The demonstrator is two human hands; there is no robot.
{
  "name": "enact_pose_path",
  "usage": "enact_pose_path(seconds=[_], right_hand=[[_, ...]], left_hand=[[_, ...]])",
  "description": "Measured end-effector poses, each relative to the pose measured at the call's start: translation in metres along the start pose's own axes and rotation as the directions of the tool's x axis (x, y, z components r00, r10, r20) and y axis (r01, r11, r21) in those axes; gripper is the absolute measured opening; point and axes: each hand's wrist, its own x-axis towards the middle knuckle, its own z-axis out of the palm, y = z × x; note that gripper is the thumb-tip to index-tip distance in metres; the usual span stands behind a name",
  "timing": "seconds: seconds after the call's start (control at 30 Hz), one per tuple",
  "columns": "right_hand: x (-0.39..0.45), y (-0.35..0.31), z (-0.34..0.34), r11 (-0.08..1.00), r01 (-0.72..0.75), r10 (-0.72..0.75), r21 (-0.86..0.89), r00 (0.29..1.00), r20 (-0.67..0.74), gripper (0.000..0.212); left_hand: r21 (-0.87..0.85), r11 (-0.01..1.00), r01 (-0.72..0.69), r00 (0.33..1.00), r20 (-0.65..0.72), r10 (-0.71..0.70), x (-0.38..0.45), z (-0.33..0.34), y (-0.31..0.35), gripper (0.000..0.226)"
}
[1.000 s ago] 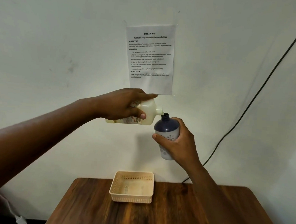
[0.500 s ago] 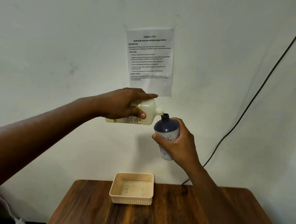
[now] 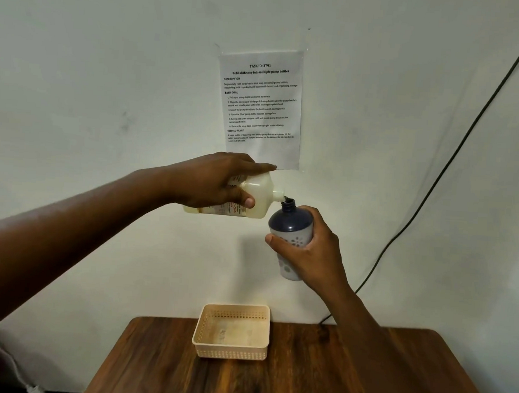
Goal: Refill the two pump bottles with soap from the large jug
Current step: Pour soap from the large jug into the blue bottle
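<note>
**Soap jug tipped over pump bottle mouth**

A pale wall with a taped printed paper sheet (image 3: 259, 106) fills the background above a brown wooden surface (image 3: 302, 378) at the lower centre. At mid-frame, the translucent cream plastic soap jug (image 3: 257, 193) is gripped on its side by the closed left hand (image 3: 213, 180), its spout at the open neck of the navy-topped floral pump bottle (image 3: 291, 228), which is clasped by the right hand (image 3: 312, 254). A beige perforated plastic basket (image 3: 231, 331) is seen on the surface below.
</note>
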Motion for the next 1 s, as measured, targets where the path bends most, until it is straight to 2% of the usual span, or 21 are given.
enact_pose_path(seconds=[1.0], right_hand=[[0.0007, 0.0007, 0.0004, 1.000, 0.004, -0.004, -0.022, 1.000, 0.002, 0.075]], left_hand=[[0.032, 0.999, -0.010, 0.999, 0.033, 0.009, 0.0025, -0.0041, 0.0026, 0.075]])
